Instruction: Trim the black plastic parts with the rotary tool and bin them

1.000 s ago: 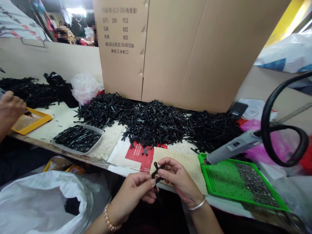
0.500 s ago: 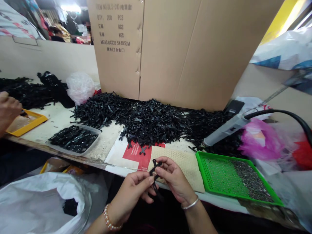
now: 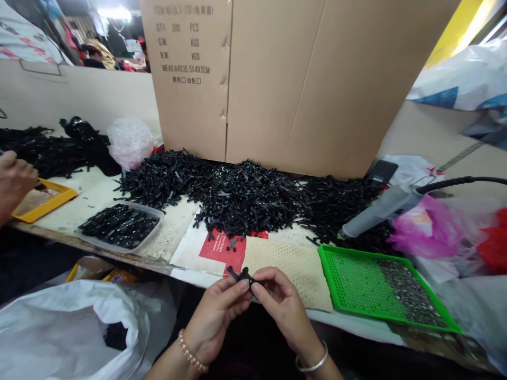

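Observation:
Between my fingertips, just in front of the table edge, are small black plastic strips [image 3: 233,273] with rounded ends; they overlap, and my fingers hide part of them. My left hand [image 3: 222,311] pinches them from the left, thumb on top. From the right, my right hand [image 3: 282,303] pinches them too, its thumb nearly touching the left one. Behind my hands lies a beige dimpled mat [image 3: 289,269], with a red-and-white printed sheet [image 3: 216,250] at its left. A large pile of similar black pieces [image 3: 249,198] spreads farther back, one cross-shaped piece [image 3: 232,243] lying at its front.
A green perforated tray [image 3: 327,277] with many small metal parts stands at right, an electric screwdriver [image 3: 376,211] hanging behind it. Leftward are a clear tub [image 3: 158,214] of black strips, a white sack [image 3: 71,327] and another person's hand [image 3: 16,179] by a yellow tray [image 3: 65,195]. A cardboard box [image 3: 301,84] stands behind.
My hands have drawn slightly lower and closer together. The black strips, an upright cross before, are now turned and more covered by my fingers. The screwdriver has swung slightly right.

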`<action>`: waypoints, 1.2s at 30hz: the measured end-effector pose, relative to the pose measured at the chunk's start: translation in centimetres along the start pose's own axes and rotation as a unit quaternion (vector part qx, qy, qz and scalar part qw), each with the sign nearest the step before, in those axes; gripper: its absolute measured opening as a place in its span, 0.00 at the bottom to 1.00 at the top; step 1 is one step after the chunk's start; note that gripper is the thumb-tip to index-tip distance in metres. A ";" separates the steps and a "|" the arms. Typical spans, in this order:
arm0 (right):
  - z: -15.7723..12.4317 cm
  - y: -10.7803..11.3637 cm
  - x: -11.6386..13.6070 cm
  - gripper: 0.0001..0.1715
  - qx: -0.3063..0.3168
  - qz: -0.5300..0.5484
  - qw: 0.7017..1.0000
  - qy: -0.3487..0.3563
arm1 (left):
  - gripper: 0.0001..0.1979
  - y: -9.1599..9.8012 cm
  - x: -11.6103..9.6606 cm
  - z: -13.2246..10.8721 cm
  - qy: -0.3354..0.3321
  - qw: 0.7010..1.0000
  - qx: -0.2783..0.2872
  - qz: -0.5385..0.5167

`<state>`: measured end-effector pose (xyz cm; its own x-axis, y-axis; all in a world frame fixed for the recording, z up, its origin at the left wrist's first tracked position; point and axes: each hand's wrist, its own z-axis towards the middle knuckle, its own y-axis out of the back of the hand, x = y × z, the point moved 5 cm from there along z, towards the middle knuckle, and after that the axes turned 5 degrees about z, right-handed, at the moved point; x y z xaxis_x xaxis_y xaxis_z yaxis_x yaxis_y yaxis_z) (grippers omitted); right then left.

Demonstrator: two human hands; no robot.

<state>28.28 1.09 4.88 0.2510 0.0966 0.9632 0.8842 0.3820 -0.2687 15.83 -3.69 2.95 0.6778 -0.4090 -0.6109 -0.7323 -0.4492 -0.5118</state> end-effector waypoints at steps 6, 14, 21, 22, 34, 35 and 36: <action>-1.1 1.0 -1.0 0.15 -0.072 0.048 0.996 -0.024 | 0.13 -1.0 1.2 -0.3 0.021 0.999 0.039 -0.013; -2.7 4.1 0.7 0.16 -0.148 -0.075 0.983 0.082 | 0.16 -4.7 0.4 1.2 -0.016 0.994 0.052 0.090; -2.7 10.4 7.5 0.43 -0.321 -0.138 0.898 0.267 | 0.07 -8.7 -1.0 5.9 -0.006 0.983 0.071 0.167; -1.5 10.7 8.0 0.43 -0.287 -0.128 0.919 0.240 | 0.07 -9.5 -0.7 6.5 0.001 0.980 0.086 0.178; -0.1 16.4 9.5 0.22 -0.255 -0.083 0.948 0.172 | 0.17 -14.8 4.8 10.7 0.051 0.941 0.174 0.284; -0.7 16.8 8.6 0.20 -0.276 -0.065 0.945 0.166 | 0.17 -14.8 4.9 10.7 0.053 0.939 0.176 0.290; -1.1 17.1 7.7 0.18 -0.290 -0.048 0.942 0.161 | 0.17 -14.8 5.0 10.8 0.057 0.937 0.175 0.296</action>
<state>45.81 7.33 7.72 0.1836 -0.2329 0.9550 0.9516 -0.2014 -0.2321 29.34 9.45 0.95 0.1329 -0.5952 -0.7925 -0.9453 0.1643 -0.2819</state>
